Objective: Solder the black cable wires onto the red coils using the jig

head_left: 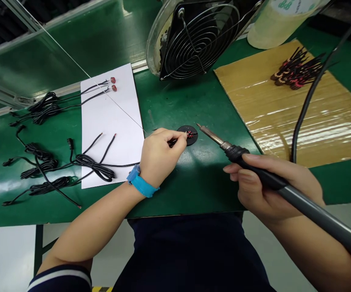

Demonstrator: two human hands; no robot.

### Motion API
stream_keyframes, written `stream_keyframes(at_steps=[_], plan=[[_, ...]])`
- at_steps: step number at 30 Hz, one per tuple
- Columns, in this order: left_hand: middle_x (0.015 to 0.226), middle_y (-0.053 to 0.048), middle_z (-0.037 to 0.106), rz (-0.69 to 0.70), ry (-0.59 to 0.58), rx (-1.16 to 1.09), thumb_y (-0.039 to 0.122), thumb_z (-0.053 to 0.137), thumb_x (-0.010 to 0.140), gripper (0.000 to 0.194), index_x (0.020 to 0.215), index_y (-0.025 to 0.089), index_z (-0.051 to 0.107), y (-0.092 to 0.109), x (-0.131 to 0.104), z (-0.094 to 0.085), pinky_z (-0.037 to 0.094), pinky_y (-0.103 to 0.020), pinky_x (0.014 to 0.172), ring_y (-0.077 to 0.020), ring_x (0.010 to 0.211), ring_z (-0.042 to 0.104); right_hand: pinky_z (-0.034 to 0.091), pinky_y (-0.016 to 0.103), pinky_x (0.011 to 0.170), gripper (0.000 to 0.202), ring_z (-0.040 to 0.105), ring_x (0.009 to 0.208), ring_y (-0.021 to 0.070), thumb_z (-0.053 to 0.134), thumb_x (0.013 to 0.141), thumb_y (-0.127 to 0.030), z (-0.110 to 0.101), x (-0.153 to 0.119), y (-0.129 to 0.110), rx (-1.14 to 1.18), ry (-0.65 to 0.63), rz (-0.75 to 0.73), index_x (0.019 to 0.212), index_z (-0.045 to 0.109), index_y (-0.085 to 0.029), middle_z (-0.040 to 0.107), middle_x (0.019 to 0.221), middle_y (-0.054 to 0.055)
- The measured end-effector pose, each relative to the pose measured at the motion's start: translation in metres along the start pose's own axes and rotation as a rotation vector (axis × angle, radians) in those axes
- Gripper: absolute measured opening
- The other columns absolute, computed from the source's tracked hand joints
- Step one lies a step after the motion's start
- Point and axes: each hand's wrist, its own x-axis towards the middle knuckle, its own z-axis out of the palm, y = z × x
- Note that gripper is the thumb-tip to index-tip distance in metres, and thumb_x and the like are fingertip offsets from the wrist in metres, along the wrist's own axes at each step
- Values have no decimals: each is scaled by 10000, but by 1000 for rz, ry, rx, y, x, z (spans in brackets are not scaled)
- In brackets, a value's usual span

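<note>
My left hand [163, 152], with a blue wristband, is closed in a pinch at a small black round disc [191, 140]. A black cable [123, 165] runs from a coil to this hand, and its end seems to lie in the fingers. At the fingertips, a small red part [190, 134] sits on the disc, partly covered. A thin silvery wire [114, 102] slants down from the upper left to the same hand. My right hand [272, 190] grips a soldering iron [239, 156]; its tip points at the disc, a short distance to the right and apart from it.
Several coiled black cables [43, 156] lie at left, partly on a white sheet [114, 121]. Two cables there end in red round parts [113, 88]. A black fan [198, 44] stands behind. A brown board [248, 93] carries bunched parts [297, 71]; a bottle [269, 28] is beside it.
</note>
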Motion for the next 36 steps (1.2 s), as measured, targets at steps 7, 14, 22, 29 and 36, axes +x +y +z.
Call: stream_keyframes(at_steps=[7, 14, 22, 29, 36], plan=[[757, -20, 674, 35, -30, 11, 220, 575, 810, 147, 764, 186, 711, -2, 0, -3, 459, -253, 708, -135, 751, 581, 521, 263, 601, 448, 628, 678, 142, 638, 730, -84, 10, 24, -6, -143, -49, -228, 1131, 570, -270, 658, 775, 14], [804, -38, 675, 80, -80, 14, 244, 575, 831, 161, 899, 205, 714, -7, -2, -10, 482, -257, 737, -143, 806, 593, 528, 250, 669, 207, 651, 751, 123, 483, 861, -147, 29, 37, -6, -196, -189, -114, 1006, 595, -242, 689, 881, -19], [862, -36, 695, 142, -66, -70, 223, 588, 821, 137, 878, 209, 712, -11, -2, -11, 505, -264, 769, -131, 808, 626, 532, 208, 704, 99, 648, 783, 98, 503, 859, -167, 40, 43, -16, -127, -121, 48, 903, 584, -205, 672, 850, -20], [853, -37, 694, 260, -95, -40, 188, 592, 816, 149, 905, 203, 711, -13, 0, -14, 499, -242, 761, -120, 813, 622, 549, 236, 686, 98, 657, 736, 106, 515, 844, -157, 42, 46, -16, -70, -87, 110, 900, 546, -231, 665, 813, -30], [825, -40, 681, 349, -74, -3, 182, 595, 813, 155, 917, 181, 709, -17, 2, -12, 496, -218, 717, -115, 785, 615, 527, 220, 636, 246, 637, 731, 115, 636, 747, -148, 43, 48, -10, -120, -118, 11, 947, 528, -240, 645, 797, -31]])
